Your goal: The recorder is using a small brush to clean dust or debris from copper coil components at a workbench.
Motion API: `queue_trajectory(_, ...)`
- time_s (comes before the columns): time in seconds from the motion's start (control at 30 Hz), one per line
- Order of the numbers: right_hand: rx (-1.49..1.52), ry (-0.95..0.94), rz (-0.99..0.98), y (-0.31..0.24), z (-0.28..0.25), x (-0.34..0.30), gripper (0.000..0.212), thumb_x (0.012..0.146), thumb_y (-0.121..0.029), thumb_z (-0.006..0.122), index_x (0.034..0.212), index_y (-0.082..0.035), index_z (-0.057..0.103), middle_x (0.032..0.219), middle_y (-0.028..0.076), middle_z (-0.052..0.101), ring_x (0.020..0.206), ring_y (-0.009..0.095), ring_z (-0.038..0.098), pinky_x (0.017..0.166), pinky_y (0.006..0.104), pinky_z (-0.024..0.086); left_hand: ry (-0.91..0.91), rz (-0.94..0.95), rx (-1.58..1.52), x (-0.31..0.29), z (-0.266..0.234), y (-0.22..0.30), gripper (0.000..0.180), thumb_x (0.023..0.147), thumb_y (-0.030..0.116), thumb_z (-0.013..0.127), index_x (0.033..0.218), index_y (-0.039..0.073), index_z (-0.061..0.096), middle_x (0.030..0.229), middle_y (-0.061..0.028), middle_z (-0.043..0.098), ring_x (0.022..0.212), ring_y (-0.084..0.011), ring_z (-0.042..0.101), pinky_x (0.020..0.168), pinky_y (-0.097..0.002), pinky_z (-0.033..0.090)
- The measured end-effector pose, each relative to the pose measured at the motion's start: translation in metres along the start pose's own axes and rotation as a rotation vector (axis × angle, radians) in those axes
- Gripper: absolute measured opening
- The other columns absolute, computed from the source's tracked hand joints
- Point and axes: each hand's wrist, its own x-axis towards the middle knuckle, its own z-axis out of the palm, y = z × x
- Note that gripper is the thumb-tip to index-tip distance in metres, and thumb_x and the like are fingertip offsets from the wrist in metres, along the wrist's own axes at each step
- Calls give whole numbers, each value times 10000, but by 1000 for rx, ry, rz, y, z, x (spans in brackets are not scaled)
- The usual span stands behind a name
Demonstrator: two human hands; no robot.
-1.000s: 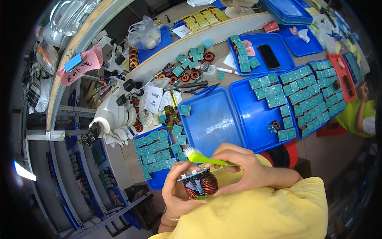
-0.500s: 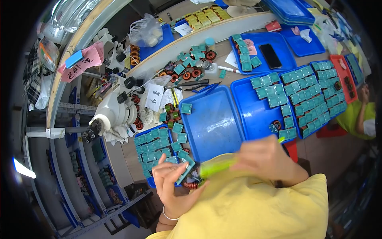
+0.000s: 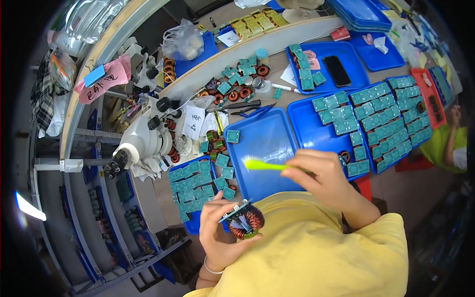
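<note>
My left hand [image 3: 217, 236] is closed on a small green circuit board with a copper-wound toroid coil [image 3: 251, 220], gripped by its edges and tilted near my chest. Pale wires or leads show inside the coil. In my right hand [image 3: 319, 171] is a lime-green toothbrush [image 3: 267, 165], held by the handle, with its bristles facing up and to the left. The brush head is above and apart from the board. Behind the brush lies a blue tray [image 3: 262, 133] with one green board [image 3: 232, 136] at its upper left corner.
Blue trays [image 3: 324, 136] with rows of green boards stand to the right; another tray [image 3: 198, 225] is at the left. Loose coils [image 3: 245, 92], pliers [image 3: 255, 111] and a white microscope [image 3: 138, 138] occupy the bench's far and left parts. A phone [image 3: 337, 71] lies in a tray. A co-worker's arm [image 3: 452, 133] shows at far right.
The toothbrush has lifted off the board and moved up, its head now clear of the coil. My left hand has turned the board so more of the coil shows.
</note>
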Motion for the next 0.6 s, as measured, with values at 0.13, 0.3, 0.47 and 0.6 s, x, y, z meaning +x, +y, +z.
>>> queue_trajectory(0.13,494,-274,63,-13,8,-1,473,650,-238,774,1032,-38,583,909,25,503,607,69,399,478,190,296,-74,-35,-177,1,2,1,626,483,166,847,1022,32,557,923,-90,542,910,-235,534,969,-492,316)
queue_trajectory(0.3,540,-355,41,-14,20,-8,620,585,-239,824,1084,-26,523,987,54,461,621,75,388,504,190,305,-64,-83,-322,-1,4,3,638,512,166,840,1051,15,534,972,-106,545,953,-243,523,930,-435,358)
queue_trajectory(0.47,571,-316,10,-13,22,-12,590,579,-232,828,1030,-2,525,997,61,467,613,75,377,484,193,300,-81,-86,-380,-1,5,7,650,514,157,843,1058,-3,524,986,-115,538,966,-241,522,879,-375,401)
queue_trajectory(0.6,574,-307,-12,-15,20,-11,577,572,-234,834,1003,0,530,989,67,478,621,78,387,472,190,298,-90,-63,-395,-1,4,6,671,507,170,852,1059,-11,516,981,-119,533,945,-230,532,867,-355,409)
